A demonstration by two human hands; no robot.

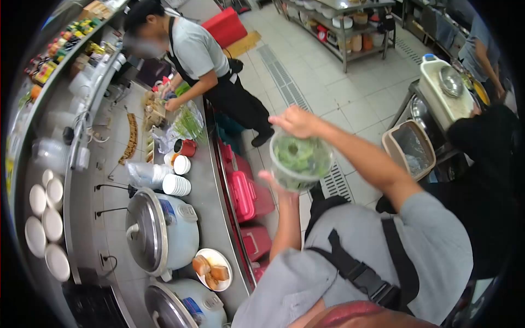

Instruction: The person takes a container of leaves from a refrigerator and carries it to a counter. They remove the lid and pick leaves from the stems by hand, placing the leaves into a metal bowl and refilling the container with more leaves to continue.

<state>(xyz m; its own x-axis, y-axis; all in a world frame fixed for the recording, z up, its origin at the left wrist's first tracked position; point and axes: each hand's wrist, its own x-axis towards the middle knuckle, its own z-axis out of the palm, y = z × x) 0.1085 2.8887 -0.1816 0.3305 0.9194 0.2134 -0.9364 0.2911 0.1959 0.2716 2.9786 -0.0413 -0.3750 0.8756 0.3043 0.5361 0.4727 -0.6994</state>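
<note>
A round clear container point(301, 158) with green leafy pieces inside hangs over the floor between my hands. My right hand point(296, 121) is closed at its upper edge, with the thumb or a finger pointing left. Below the container, my left hand point(281, 186) holds its lower side; the container hides most of its fingers. Left of my hands is the steel counter point(210, 202), with a stack of white cups point(176, 185), a red container point(186, 147) and a white plate point(225, 258) bearing browned food pieces.
Two large lidded cookers point(178, 232) stand on the counter. A co-worker point(199, 54) handles greens at its far end. Pink bins point(240, 194) sit beneath its edge. To the right are a beige bin point(391, 143), a white tub point(440, 90) and another person point(481, 49).
</note>
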